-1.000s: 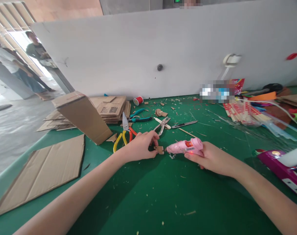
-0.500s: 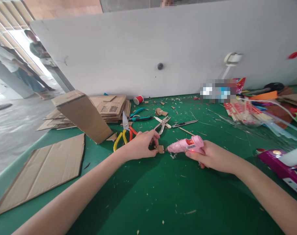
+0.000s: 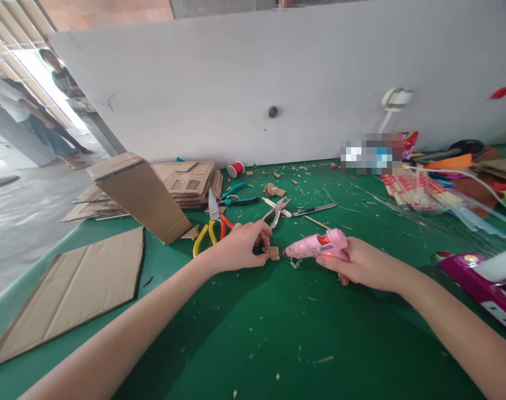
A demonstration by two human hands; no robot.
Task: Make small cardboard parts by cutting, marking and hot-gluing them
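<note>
My left hand pinches a small brown cardboard piece between thumb and fingers, low over the green table. In my right hand is a pink glue gun with a small red light lit near the grip. Its nozzle points left and is at the right end of the cardboard piece; I cannot tell whether they touch. Whitish stringy glue shows under the nozzle. Just beyond my left hand lie yellow-and-red-handled cutters and silver pliers.
A folded cardboard box, stacked cardboard and a flat sheet are on the left. Behind lie a utility knife, teal-handled pliers and a red thread spool. Wrapped sticks and a purple device lie right. Two people stand far left.
Almost nothing differs. Both hands keep their place, with the glue gun nozzle still at the cardboard piece; the view has shifted very slightly.
</note>
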